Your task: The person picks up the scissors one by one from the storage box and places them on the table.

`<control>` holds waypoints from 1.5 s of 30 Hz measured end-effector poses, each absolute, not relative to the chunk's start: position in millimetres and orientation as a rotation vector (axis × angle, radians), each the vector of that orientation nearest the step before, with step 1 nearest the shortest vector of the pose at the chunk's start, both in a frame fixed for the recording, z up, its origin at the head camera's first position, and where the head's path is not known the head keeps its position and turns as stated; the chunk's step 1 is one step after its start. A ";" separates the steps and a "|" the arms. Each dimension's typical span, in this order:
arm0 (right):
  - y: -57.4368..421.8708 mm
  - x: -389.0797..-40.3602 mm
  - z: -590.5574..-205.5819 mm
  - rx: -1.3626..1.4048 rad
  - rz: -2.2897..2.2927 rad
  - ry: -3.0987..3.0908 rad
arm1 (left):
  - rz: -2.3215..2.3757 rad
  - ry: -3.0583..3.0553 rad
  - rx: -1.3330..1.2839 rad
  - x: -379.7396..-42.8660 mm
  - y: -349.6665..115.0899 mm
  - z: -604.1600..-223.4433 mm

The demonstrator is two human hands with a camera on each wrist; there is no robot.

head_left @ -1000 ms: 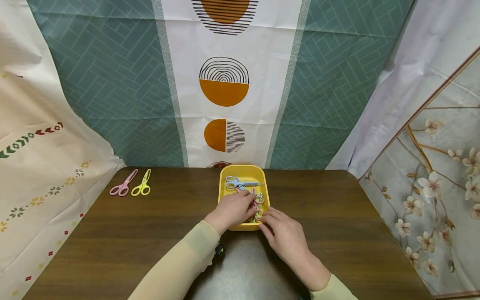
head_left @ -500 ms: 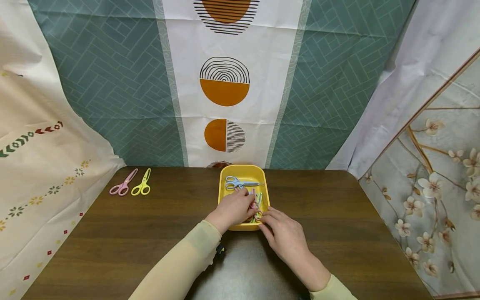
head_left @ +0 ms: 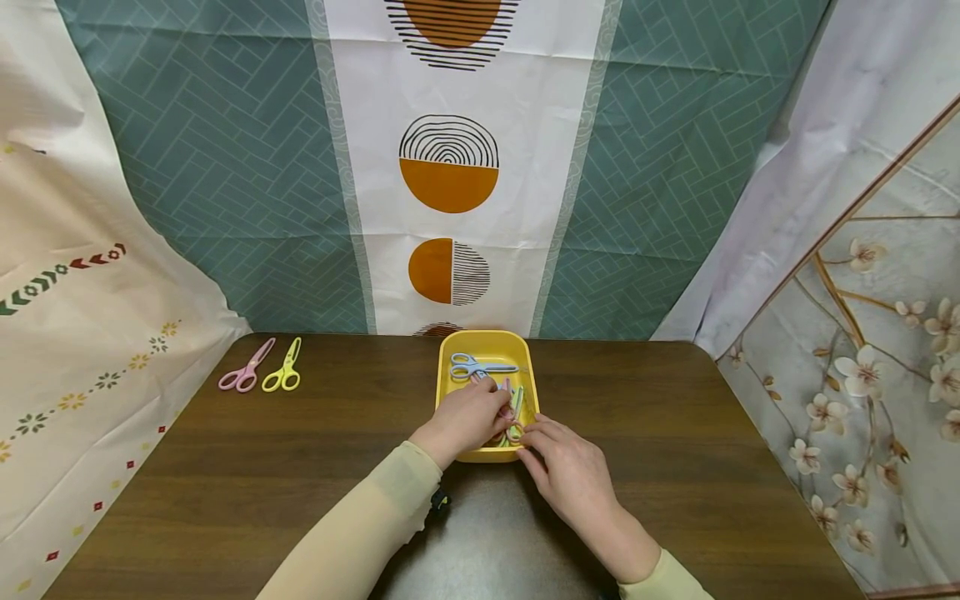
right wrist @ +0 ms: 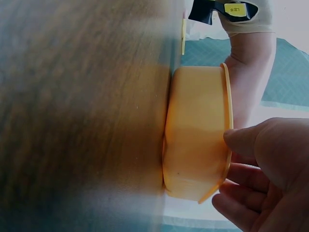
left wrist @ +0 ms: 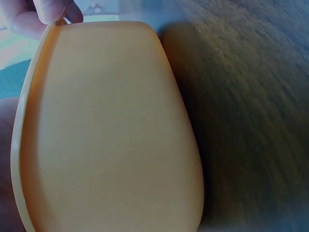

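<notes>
Left forearm (head_left: pixel 363 517) runs up and right from the bottom edge, wrist over the near-left corner of the yellow tray (head_left: pixel 483 337). Left hand (head_left: pixel 467 417) is palm down inside it, fingers bent down among the scissors, at the pink scissors (head_left: pixel 507 386). Fingertips mostly hidden, can't tell if they have hold of anything.

Right forearm (head_left: pixel 637 546) angles up and left. Right hand (head_left: pixel 568 467) is back-up at the near-right corner: thumb on outer rim, fingers curled over it, small gap, pinching the tray.

Tray sits flat on the table (head_left: pixel 360 408). Blue scissors (head_left: pixel 483 367) lie crosswise toward its far end, green scissors (head_left: pixel 519 398) by its right wall. Pink pair (head_left: pixel 251 369) and yellow pair (head_left: pixel 287 369) sit side by side, well left.
</notes>
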State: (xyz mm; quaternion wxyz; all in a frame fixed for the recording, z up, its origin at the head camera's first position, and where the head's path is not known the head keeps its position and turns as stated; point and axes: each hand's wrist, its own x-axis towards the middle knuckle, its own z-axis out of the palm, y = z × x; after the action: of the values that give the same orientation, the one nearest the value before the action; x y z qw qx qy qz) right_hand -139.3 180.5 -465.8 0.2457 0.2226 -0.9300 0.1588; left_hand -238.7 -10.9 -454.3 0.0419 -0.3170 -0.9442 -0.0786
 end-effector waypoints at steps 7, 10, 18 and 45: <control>180.3 -139.0 -465.5 0.599 0.425 -2.545 | -0.257 -2.885 -0.995 -240.6 -10.6 -454.9; 180.2 -139.2 -465.8 0.592 0.429 -2.555 | -0.251 -2.881 -1.003 -240.8 -10.6 -454.4; 179.5 -139.1 -465.4 0.593 0.437 -2.550 | -0.212 -2.876 -1.008 -239.7 -10.6 -450.3; 179.9 -138.2 -465.4 0.576 0.435 -2.570 | -0.229 -2.945 -0.984 -234.8 -14.5 -441.7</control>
State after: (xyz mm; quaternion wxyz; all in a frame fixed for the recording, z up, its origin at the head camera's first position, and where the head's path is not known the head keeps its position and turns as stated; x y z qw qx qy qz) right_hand -138.2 179.9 -465.4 0.2338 0.2097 -0.9361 0.1584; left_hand -234.8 -14.5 -441.7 0.0143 -0.3159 -0.9458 -0.0737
